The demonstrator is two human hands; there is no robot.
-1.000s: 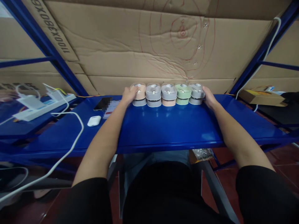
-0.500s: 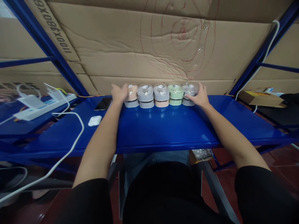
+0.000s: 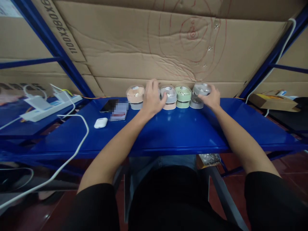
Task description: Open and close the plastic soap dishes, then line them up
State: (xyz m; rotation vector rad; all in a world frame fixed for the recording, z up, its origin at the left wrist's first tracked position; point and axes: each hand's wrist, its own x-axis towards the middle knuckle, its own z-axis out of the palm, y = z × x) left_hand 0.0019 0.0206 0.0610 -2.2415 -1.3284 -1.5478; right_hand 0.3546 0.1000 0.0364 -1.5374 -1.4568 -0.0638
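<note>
A row of small lidded plastic boxes stands along the back of the blue table, stacked in pairs. At the left end is a peach box (image 3: 135,95) on a grey one. My left hand (image 3: 154,99) reaches over the second stack, mostly hiding it, thumb spread apart in front of the third stack's grey box (image 3: 169,95). Beside that stands a green stack (image 3: 183,97). My right hand (image 3: 211,98) has thumb and fingers around the upper grey box (image 3: 202,89) of the right-end stack. That box sits slightly tilted above the lower grey box (image 3: 196,104).
Phones (image 3: 120,111) and a white earbud case (image 3: 100,123) lie left on the blue table (image 3: 173,131). A power strip (image 3: 50,107) with plugs and a white cable (image 3: 80,147) is farther left. Behind rises a cardboard wall (image 3: 120,41); an open cardboard box (image 3: 273,102) stands at right.
My left hand has moved right from the left-end stack to the second one, uncovering a phone. My right hand has shifted slightly, and the upper grey box beside it has risen and tilted.
</note>
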